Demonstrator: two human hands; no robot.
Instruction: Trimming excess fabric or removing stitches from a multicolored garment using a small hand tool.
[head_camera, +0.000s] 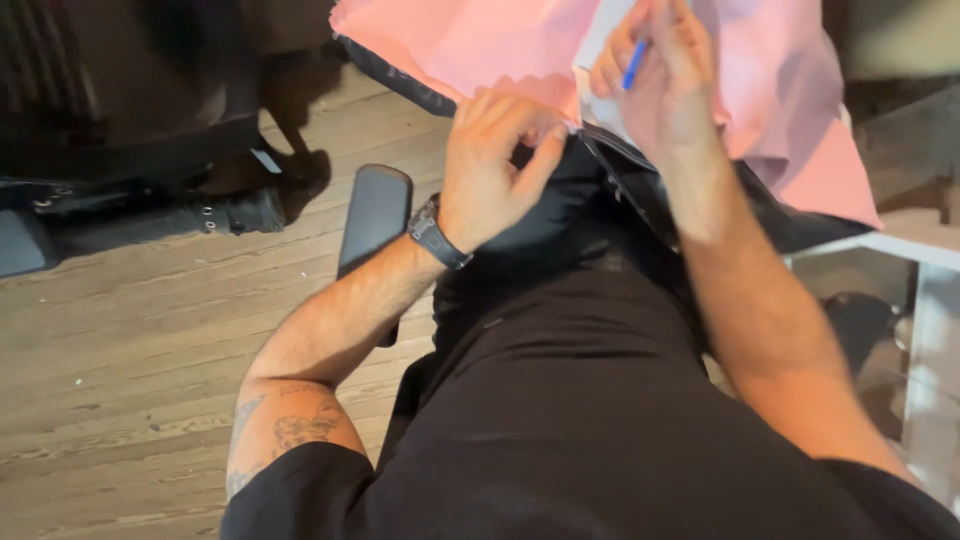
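Two hands | right hand (668, 75) gripping blue pen (634, 62) between fingers | left hand (490, 165) pinching pink fabric (480, 45) edge

Worn, pale-brown wooden floorboards (130, 330) ran across the left of the room, where a dark padded chair armrest (374, 215) stood over them, dark furniture (130, 90) sat in shadow beyond, and a white-framed glass table (915, 250) stood at the right edge.
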